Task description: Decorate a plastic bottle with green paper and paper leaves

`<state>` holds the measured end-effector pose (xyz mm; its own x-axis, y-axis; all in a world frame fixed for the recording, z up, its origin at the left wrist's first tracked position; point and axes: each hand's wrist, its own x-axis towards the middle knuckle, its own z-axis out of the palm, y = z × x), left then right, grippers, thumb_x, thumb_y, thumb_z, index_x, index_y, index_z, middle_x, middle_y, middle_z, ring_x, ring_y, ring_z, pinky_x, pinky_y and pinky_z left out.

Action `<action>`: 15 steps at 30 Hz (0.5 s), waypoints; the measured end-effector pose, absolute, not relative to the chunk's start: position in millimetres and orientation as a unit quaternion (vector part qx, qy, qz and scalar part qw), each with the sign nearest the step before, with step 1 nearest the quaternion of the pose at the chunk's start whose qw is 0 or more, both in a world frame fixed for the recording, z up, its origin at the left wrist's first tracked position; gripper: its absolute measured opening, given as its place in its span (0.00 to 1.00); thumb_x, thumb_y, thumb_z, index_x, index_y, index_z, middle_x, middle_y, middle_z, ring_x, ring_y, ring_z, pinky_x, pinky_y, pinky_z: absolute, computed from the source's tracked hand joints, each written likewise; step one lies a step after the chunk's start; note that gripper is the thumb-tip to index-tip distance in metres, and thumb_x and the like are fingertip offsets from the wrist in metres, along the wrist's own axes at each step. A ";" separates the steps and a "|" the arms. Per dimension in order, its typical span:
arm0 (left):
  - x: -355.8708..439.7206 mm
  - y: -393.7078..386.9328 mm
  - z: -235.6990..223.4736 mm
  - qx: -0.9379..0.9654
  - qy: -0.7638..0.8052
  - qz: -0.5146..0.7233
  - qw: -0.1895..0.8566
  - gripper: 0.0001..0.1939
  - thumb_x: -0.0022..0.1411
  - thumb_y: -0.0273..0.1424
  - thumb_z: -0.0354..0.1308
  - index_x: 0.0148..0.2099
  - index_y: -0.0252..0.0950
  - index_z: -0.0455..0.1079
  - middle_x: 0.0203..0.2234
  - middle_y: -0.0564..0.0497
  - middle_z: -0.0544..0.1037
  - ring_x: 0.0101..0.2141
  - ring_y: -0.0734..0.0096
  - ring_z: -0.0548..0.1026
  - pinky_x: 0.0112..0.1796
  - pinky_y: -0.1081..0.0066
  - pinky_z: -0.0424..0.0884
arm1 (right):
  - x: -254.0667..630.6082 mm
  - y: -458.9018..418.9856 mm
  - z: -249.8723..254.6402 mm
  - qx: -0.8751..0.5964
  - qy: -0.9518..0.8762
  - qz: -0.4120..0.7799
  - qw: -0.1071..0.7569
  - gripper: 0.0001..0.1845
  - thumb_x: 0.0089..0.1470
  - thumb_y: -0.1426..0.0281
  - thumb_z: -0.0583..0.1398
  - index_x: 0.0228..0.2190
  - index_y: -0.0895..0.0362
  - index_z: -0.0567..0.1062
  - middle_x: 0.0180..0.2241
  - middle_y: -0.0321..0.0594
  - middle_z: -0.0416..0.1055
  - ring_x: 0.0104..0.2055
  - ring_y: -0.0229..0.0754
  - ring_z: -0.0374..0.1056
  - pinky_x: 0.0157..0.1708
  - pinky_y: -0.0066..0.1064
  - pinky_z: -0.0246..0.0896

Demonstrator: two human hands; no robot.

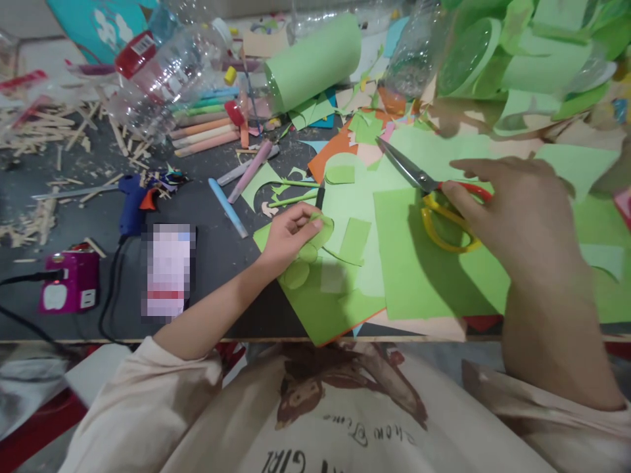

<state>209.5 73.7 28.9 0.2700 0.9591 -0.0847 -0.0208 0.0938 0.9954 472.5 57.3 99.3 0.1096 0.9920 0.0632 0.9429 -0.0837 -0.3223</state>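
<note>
Here the left hand [294, 238] is pinching a small green paper cutout [325, 230] between its fingers, right beside cut green circles [296, 274] on the surface [219, 246]! Meanwhile the right hand [527, 217] is hanging over the red-and-yellow-handled scissors [426, 184], thumb and forefinger spreading wide; whether its other fingers are gripping, I cannot tell.

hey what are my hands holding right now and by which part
Left hand: small green paper piece, pinched at its edge. Right hand: at the red handle of the scissors, grip unclear.
</note>
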 end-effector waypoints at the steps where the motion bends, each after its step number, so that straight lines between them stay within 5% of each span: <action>1: 209.5 73.5 29.5 0.540 0.436 0.413 0.590 0.21 0.50 0.50 0.65 0.28 0.37 0.67 0.16 0.58 0.65 0.17 0.80 0.59 0.19 0.75 0.55 | 463.3 56.8 100.5 -0.705 -0.674 0.118 0.186 0.10 0.58 0.65 0.58 0.37 0.55 0.77 0.33 0.47 0.71 0.40 0.50 0.66 0.41 0.40 0.55; 4: 209.7 72.6 32.4 0.556 0.421 0.401 0.594 0.20 0.52 0.48 0.65 0.27 0.36 0.68 0.18 0.57 0.66 0.19 0.80 0.59 0.21 0.74 0.56 | 426.7 55.3 90.2 -0.615 -0.688 0.310 0.227 0.17 0.60 0.56 0.54 0.32 0.54 0.75 0.32 0.42 0.73 0.32 0.44 0.66 0.33 0.34 0.55; 9: 210.0 69.7 36.9 0.573 0.427 0.381 0.587 0.14 0.55 0.42 0.64 0.33 0.38 0.67 0.14 0.62 0.57 0.16 0.80 0.54 0.20 0.74 0.53 | 382.2 55.4 53.7 -0.529 -0.692 0.405 0.278 0.24 0.58 0.50 0.54 0.23 0.56 0.68 0.22 0.35 0.64 0.26 0.37 0.56 0.28 0.31 0.49; 15: 209.3 70.1 32.3 0.564 0.410 0.366 0.616 0.19 0.54 0.40 0.65 0.44 0.40 0.63 0.14 0.65 0.57 0.14 0.82 0.55 0.20 0.76 0.51 | 383.5 56.1 38.1 -0.470 -0.619 0.530 0.340 0.23 0.52 0.47 0.58 0.25 0.55 0.66 0.19 0.28 0.57 0.21 0.32 0.50 0.23 0.28 0.46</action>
<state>209.3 70.1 32.3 0.3952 0.9139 -0.0927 0.0113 0.0960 0.9953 383.5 56.1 38.1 -0.3277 0.9416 -0.0779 0.2216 -0.0036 -0.9751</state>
